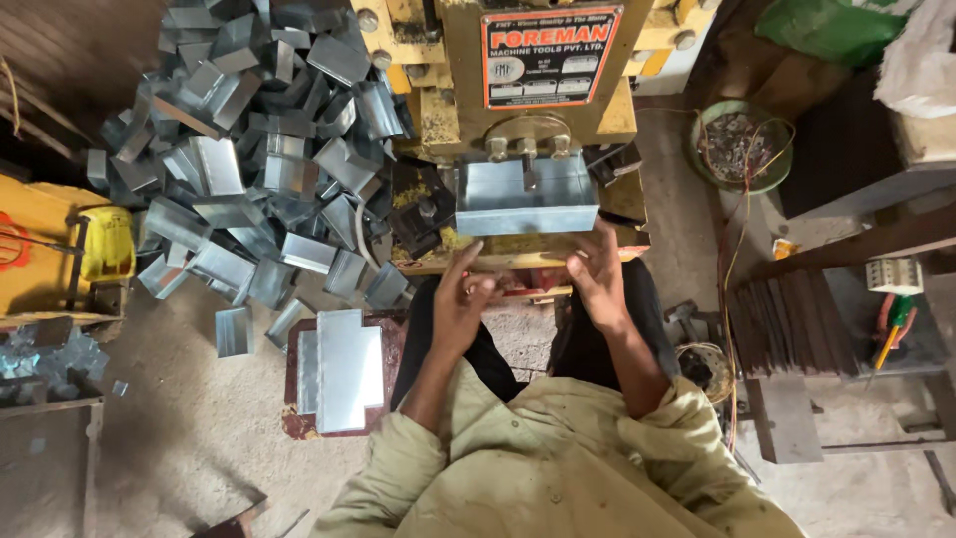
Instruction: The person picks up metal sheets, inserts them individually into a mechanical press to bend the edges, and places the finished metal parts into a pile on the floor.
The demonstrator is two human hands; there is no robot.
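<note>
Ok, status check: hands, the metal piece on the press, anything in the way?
Left hand free, fingers loose, just short of the press. Right hand at the front edge of the folded sheet box. Box sits under the ram. Nothing blocking it.

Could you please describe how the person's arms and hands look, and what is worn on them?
Both hands, the left hand and the right hand, are bare: no gloves, and no rings or watch that I can make out. The forearms are uncovered. The sleeves of a loose, pale khaki shirt, a little stained, are pushed up toward the elbows.
</note>
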